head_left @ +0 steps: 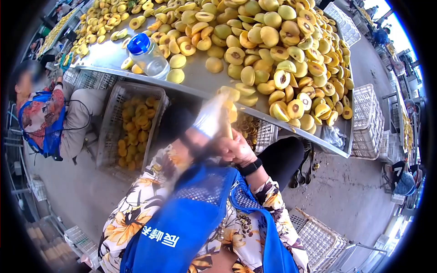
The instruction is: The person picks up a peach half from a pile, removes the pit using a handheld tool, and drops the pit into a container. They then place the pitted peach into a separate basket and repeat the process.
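Note:
My left hand point(211, 119), in a whitish glove, is smeared by motion at the table's near edge, its fingers by several yellow peach halves point(231, 93). Just below it, my bare right hand point(234, 149), with a black band at the wrist, has its fingers curled. A narrow pale-yellow piece point(227, 129) rises from those fingers; I cannot tell what it is. Ahead, a large heap of halved yellow peaches point(273, 50) covers the metal table point(200, 75), some still showing brown stones. Under the edge, behind my hands, stands a crate of brownish bits point(249, 129).
A clear jug with a blue lid point(148, 57) stands near the table's left edge. Below it is a crate of peach halves point(132, 127). A person point(45, 113) sits at left. White crates point(366, 120) are stacked at right, another crate point(321, 239) behind. A clear plastic bag point(333, 135) lies at the corner.

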### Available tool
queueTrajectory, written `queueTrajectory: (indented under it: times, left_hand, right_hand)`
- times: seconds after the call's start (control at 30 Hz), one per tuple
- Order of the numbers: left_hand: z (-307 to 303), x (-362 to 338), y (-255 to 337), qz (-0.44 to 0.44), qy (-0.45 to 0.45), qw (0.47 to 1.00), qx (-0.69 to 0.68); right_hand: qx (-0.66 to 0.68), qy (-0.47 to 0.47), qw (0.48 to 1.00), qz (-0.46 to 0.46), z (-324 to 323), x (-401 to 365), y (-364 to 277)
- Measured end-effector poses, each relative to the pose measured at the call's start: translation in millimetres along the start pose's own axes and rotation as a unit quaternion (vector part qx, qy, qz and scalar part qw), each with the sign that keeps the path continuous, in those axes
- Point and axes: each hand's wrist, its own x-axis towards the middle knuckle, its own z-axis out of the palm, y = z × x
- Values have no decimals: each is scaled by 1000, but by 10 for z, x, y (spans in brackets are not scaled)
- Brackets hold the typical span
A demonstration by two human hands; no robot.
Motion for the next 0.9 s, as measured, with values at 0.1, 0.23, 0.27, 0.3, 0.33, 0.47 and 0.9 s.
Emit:
queueTrajectory:
  times: [0.1, 0.23, 0.27, 0.3, 0.33, 0.47, 0.9]
  left_hand:
    - [40, -85, 123, 9, 64, 980, 186]
    - [-4, -154, 267, 75, -37, 978, 190]
    - [-19, -220, 304, 53, -77, 990, 109]
    - [-8, -309, 348, 29, -114, 993, 26]
    - [75, -434, 474, -30, -118, 993, 2]
    - [56, -350, 382, -62, -65, 996, 4]
    - [94, -438, 429, -18, -67, 996, -61]
  right_hand:
    - [-148, 87, 984, -51, 174, 2, -40]
    - [-289, 143, 934, -155, 229, 102, 29]
    - [-207, 124, 967, -83, 235, 7, -52]
    - [-121, 104, 987, -8, 333, -72, -148]
    - [-94, 94, 991, 10, 388, -86, -177]
    - [-79, 86, 993, 23, 403, -25, -106]
    - [61, -48, 997, 18, 241, -58, -14]
